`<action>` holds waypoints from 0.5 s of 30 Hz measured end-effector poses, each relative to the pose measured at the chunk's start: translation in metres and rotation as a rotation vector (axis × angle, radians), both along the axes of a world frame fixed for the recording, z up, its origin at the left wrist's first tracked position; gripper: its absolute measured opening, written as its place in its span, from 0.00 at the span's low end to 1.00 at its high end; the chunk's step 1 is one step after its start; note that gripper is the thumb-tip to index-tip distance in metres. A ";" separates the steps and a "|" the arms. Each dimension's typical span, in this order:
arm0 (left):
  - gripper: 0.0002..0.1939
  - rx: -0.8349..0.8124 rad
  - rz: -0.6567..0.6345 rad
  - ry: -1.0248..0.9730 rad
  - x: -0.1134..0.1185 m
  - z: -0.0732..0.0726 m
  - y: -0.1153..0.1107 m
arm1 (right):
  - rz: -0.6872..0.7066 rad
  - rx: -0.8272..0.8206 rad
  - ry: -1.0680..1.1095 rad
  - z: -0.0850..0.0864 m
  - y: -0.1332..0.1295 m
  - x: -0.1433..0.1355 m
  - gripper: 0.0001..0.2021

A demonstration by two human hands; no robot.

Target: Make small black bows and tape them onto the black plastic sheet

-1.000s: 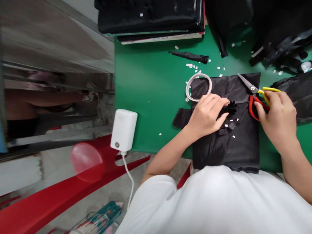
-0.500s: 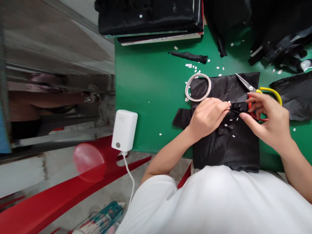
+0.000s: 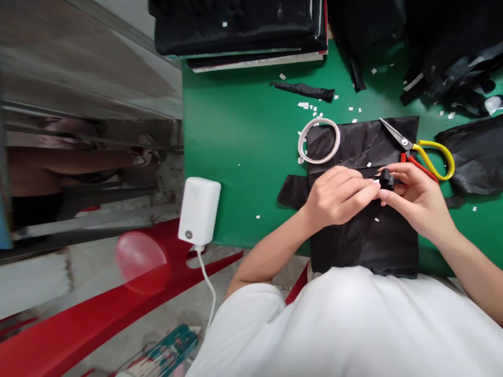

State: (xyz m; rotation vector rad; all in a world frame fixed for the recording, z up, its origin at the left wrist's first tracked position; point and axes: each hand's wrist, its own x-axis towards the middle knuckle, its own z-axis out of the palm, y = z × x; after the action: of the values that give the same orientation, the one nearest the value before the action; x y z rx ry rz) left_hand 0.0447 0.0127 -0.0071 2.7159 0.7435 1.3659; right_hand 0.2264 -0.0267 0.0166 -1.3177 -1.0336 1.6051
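Note:
Between my hands is a small looped strip of black fabric [image 3: 386,179]. My right hand [image 3: 422,201] is closed on it, thumb and fingers bent around its right side. My left hand [image 3: 340,196] pinches a small white piece [image 3: 376,181] at the strip's left edge; its fingertips nearly meet those of the right. Beneath both hands lies a larger flat sheet of black fabric [image 3: 365,248]. Scissors with yellow and red handles [image 3: 422,152] rest just beyond my right hand. A white tape roll [image 3: 302,141] lies at the sheet's far left corner.
Small white scraps [image 3: 303,105] dot the green table [image 3: 236,131]. A narrow black roll [image 3: 304,91] lies farther back, before a stack of black material [image 3: 239,29]. More black fabric [image 3: 475,152] is at right. A white corded device [image 3: 199,209] sits at the table's left edge.
My right hand has moved left and slightly down, off the scissors' red handle. The black strip, stretched between the hands before, is now curled up. A white piece shows at my left fingertips.

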 end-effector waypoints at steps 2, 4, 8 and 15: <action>0.10 -0.045 -0.003 -0.007 0.001 -0.001 -0.001 | -0.024 0.027 -0.031 0.001 0.001 -0.001 0.10; 0.11 -0.118 0.000 -0.022 0.001 0.000 -0.002 | -0.022 0.030 -0.042 0.001 0.001 0.000 0.08; 0.11 -0.318 0.001 -0.112 0.000 0.005 -0.005 | -0.052 0.055 -0.081 0.002 0.002 0.001 0.09; 0.05 -0.537 0.023 -0.275 -0.001 0.016 -0.002 | -0.079 0.144 -0.209 0.002 0.000 0.002 0.11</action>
State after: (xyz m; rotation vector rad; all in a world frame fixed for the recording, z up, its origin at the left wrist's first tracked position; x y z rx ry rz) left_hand 0.0434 0.0106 0.0093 2.0705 0.9499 1.2750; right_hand 0.2288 -0.0267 0.0188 -1.4299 -1.1843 1.3299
